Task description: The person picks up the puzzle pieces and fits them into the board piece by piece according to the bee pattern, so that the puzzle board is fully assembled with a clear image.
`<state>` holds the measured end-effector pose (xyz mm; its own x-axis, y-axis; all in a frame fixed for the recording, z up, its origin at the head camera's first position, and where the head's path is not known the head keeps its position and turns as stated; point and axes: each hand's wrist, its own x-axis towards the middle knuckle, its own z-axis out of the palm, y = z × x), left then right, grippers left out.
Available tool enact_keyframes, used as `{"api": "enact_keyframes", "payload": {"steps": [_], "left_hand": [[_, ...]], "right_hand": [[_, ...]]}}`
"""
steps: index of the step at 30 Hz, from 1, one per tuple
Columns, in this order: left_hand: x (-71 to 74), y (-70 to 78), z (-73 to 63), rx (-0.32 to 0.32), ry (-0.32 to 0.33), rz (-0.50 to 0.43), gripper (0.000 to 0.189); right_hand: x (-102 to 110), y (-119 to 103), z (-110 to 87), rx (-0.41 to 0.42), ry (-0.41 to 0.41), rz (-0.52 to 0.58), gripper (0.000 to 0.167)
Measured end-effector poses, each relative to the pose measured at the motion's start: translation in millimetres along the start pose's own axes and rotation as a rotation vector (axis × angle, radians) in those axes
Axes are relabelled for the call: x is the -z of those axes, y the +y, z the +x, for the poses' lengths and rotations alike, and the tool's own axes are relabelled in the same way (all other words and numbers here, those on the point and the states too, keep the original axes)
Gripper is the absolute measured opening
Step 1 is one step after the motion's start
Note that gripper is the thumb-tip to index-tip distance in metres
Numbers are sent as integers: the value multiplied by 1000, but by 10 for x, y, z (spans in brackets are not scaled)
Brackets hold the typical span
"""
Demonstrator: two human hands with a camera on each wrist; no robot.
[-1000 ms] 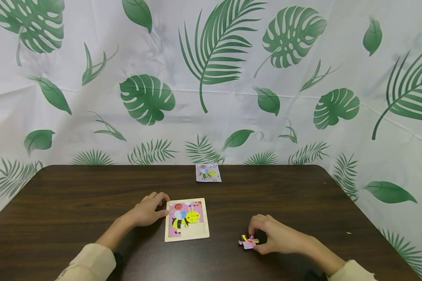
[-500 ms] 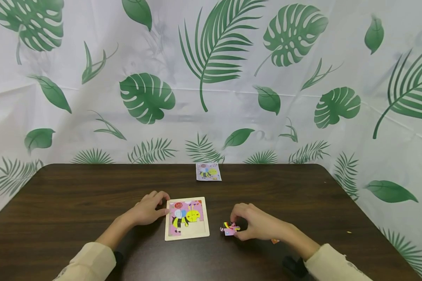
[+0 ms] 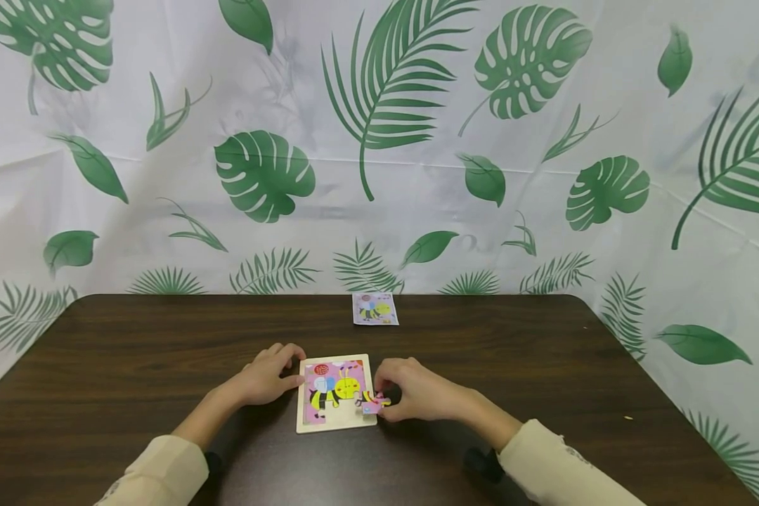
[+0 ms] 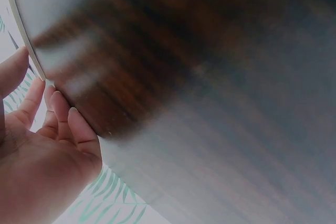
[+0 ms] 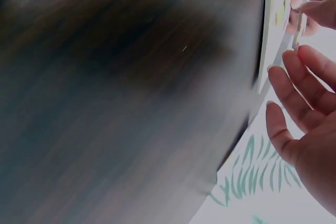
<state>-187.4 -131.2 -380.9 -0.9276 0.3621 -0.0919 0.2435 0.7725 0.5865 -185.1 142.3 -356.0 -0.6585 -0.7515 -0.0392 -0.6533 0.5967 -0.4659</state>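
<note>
A square wooden jigsaw tray (image 3: 329, 426) lies on the table, partly filled with pieces forming a yellow-and-black bee on pink. Its lower right section shows bare wood. My left hand (image 3: 267, 376) rests at the tray's left side, index fingertip by the upper left corner and thumb on the edge, fingers loosely bent. Between thumb and fingers, my right hand (image 3: 420, 393) pinches a pink, yellow and black puzzle piece (image 3: 371, 407), which overlaps the tray's right rim in the head view. In the right wrist view this puzzle piece (image 5: 301, 24) appears edge-on, close above the tray (image 5: 266, 35).
Toward the back edge of the dark wooden table (image 3: 183, 330) lies a square picture card (image 3: 375, 310) with the same bee. A tiny light speck (image 3: 628, 418) sits on the right. Behind the table hangs a leaf-printed white cloth (image 3: 411, 197).
My right hand has carried the puzzle piece leftward from the table's right part to the tray's right rim. The left hand and the tray stay where they were.
</note>
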Motion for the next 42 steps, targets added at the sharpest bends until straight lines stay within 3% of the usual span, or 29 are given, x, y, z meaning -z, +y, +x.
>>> {"api": "enact_keyframes", "payload": {"steps": [15,28,42], "left_hand": [[5,2,-3,-2,3,1,30],[3,7,-17,-5,10,4,27],[-14,15,-12,-2,15,12,27]], "right_hand": [[-174,-205,322,53,-9,-104,19],[-255,-269,396,35,-9,-191,22],[-276,-269,389,11,-8,-195,21]]}}
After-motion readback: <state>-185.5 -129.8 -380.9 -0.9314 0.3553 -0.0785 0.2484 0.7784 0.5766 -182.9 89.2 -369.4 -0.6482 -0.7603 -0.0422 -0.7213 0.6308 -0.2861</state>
